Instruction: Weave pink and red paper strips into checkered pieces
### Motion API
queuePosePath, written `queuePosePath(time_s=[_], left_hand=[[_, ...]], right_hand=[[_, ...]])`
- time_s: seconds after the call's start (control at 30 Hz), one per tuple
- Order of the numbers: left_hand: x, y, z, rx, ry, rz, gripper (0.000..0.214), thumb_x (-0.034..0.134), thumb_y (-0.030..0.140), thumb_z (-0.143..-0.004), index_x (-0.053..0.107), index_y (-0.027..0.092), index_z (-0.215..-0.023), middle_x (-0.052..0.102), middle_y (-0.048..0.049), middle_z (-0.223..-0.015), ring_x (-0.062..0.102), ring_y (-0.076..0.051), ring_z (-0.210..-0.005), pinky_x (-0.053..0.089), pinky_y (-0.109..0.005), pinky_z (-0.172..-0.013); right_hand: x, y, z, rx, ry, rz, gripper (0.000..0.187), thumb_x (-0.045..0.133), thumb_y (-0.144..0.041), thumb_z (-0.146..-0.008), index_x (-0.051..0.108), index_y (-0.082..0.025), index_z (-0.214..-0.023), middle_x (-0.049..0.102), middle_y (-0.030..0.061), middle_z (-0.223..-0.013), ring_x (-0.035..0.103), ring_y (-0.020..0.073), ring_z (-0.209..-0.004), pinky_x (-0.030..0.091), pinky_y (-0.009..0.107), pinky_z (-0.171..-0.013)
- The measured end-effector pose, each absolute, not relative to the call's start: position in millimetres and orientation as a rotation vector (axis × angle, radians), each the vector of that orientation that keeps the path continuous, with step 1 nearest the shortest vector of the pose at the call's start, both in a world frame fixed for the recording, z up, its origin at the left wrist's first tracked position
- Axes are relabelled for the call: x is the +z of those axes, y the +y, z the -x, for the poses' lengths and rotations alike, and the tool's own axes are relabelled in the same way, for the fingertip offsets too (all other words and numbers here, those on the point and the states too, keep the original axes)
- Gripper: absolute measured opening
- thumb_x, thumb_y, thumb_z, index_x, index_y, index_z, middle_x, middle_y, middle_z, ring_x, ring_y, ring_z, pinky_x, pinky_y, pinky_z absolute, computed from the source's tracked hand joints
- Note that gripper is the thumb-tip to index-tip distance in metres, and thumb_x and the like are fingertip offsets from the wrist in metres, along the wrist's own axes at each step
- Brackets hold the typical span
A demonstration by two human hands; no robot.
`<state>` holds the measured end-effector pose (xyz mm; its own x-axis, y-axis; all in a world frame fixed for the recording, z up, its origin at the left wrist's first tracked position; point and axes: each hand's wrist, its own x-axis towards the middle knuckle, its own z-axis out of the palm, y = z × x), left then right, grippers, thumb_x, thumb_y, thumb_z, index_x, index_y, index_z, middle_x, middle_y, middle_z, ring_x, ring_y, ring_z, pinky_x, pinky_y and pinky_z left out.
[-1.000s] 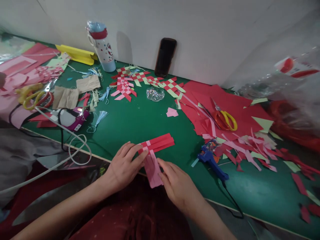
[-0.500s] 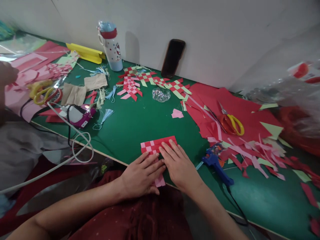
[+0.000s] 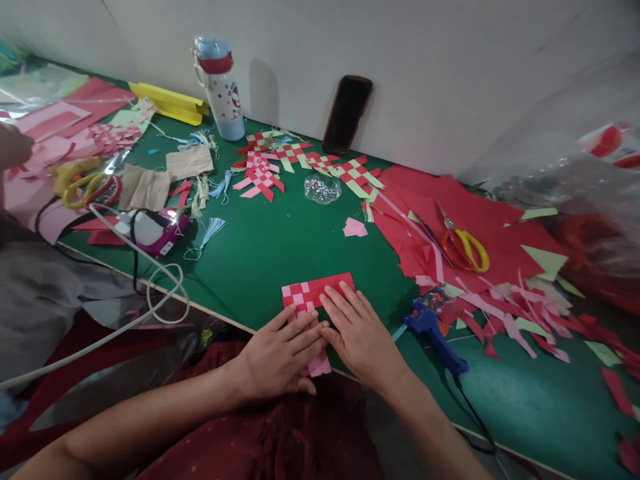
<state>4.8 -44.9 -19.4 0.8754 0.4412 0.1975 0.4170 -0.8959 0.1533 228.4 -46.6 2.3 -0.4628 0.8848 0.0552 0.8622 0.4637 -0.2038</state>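
One left hand (image 3: 283,350) and one right hand (image 3: 361,328) lie flat, clasping nothing, atop a red-and-pink paper weave (image 3: 303,293); I'd guess it's light, easily creased, best held just beyond the left hand.

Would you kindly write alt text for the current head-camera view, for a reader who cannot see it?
A person's left hand and right hand rest on partly woven red and pink paper strips at the near edge of a green table. A blue glue gun and scissors lie to the right; a bottle and leaning phone stand behind.
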Motion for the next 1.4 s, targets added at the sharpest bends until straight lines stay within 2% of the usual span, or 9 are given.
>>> queuePosePath(time_s=[0.07,0.13,0.23,0.43,0.63,0.87,1.03,1.23,1.4], left_hand=[[-14.3,-42.4,0.3,0.441,0.67,-2.898,0.066,0.038,0.061,-0.094,0.044,0.015,-0.141,0.052,-0.0085,-0.142,0.033,-0.026,-0.14,0.018,-0.048,-0.118],[-6.7,-35.6,7.3,0.551,0.767,-2.809,0.044,0.044,0.043,-0.097,0.052,0.018,-0.133,0.056,-0.0081,-0.136,0.04,-0.025,-0.134,0.022,-0.048,-0.117],[5.6,-17.6,16.6,0.638,1.124,-2.637,0.026,0.047,0.02,-0.096,0.061,0.018,-0.117,0.064,-0.0087,-0.117,0.053,-0.023,-0.116,0.038,-0.044,-0.106],[16.4,14.0,14.5,0.414,1.46,-2.541,0.019,0.054,0.026,-0.093,0.063,0.019,-0.108,0.062,-0.0093,-0.108,0.05,-0.028,-0.106,0.042,-0.044,-0.088],[19.7,18.0,4.8,0.306,1.461,-2.538,0.014,0.062,0.027,-0.088,0.062,0.018,-0.098,0.06,-0.0079,-0.104,0.048,-0.028,-0.102,0.038,-0.043,-0.086],[22.9,21.0,0.4,0.275,1.434,-2.497,0.009,0.062,0.025,-0.086,0.06,0.018,-0.092,0.059,-0.0073,-0.101,0.047,-0.027,-0.102,0.037,-0.042,-0.085],[25.4,22.4,-2.0,0.335,1.326,-2.421,0.002,0.056,0.017,-0.087,0.057,0.019,-0.087,0.061,-0.0049,-0.09,0.05,-0.024,-0.094,0.039,-0.036,-0.078],[25.9,25.1,-0.1,0.493,1.18,-1.924,0.003,0.053,0.018,-0.086,0.052,0.02,-0.085,0.057,0.003,-0.076,0.05,-0.013,-0.068,0.036,-0.026,-0.062],[24.6,27.3,5.6,0.624,0.972,-1.516,0.012,0.058,0.026,-0.087,0.049,0.019,-0.086,0.05,0.0038,-0.076,0.047,-0.01,-0.067,0.037,-0.022,-0.061]], right_hand=[[3.4,-47.4,-228.5,0.232,-2.542,1.531,0.051,0.037,-0.041,-0.099,0.05,-0.013,-0.139,0.049,0.0141,-0.145,0.032,0.0317,-0.141,0.036,0.056,-0.109],[4.0,-47.6,-229.4,0.227,-2.519,1.53,0.05,0.037,-0.041,-0.099,0.05,-0.013,-0.138,0.05,0.0148,-0.144,0.032,0.0318,-0.141,0.038,0.056,-0.108],[5.6,-43.2,-230.1,0.165,-2.456,1.561,0.045,0.038,-0.032,-0.099,0.052,-0.011,-0.136,0.051,0.0153,-0.143,0.031,0.0316,-0.141,0.037,0.055,-0.108],[12.9,-12.1,-220.7,0.199,-2.382,1.606,0.039,0.038,-0.021,-0.097,0.056,-0.009,-0.13,0.06,0.0135,-0.13,0.042,0.0301,-0.131,0.036,0.05,-0.109],[13.2,9.2,-210.6,0.253,-2.385,1.596,0.032,0.051,-0.021,-0.091,0.063,-0.015,-0.121,0.062,0.0127,-0.12,0.048,0.0297,-0.116,0.043,0.048,-0.099],[11.8,9.0,-212.0,0.311,-2.378,1.546,0.032,0.051,-0.02,-0.09,0.063,-0.016,-0.119,0.06,0.0135,-0.122,0.048,0.0294,-0.118,0.041,0.05,-0.102],[20.8,7.6,-220.2,0.335,-2.327,1.509,0.036,0.046,-0.023,-0.093,0.057,-0.021,-0.127,0.058,0.0106,-0.129,0.046,0.0275,-0.125,0.039,0.051,-0.106],[23.6,-13.9,-247.2,0.503,-1.685,1.625,0.044,0.053,-0.041,-0.092,0.049,-0.026,-0.133,0.055,0.011,-0.133,0.049,0.0258,-0.126,0.041,0.051,-0.106],[13.6,-23.4,-258.6,0.916,-1.184,1.529,0.065,0.065,-0.049,-0.083,0.039,-0.026,-0.138,0.05,0.0143,-0.14,0.046,0.0253,-0.131,0.039,0.051,-0.107]])
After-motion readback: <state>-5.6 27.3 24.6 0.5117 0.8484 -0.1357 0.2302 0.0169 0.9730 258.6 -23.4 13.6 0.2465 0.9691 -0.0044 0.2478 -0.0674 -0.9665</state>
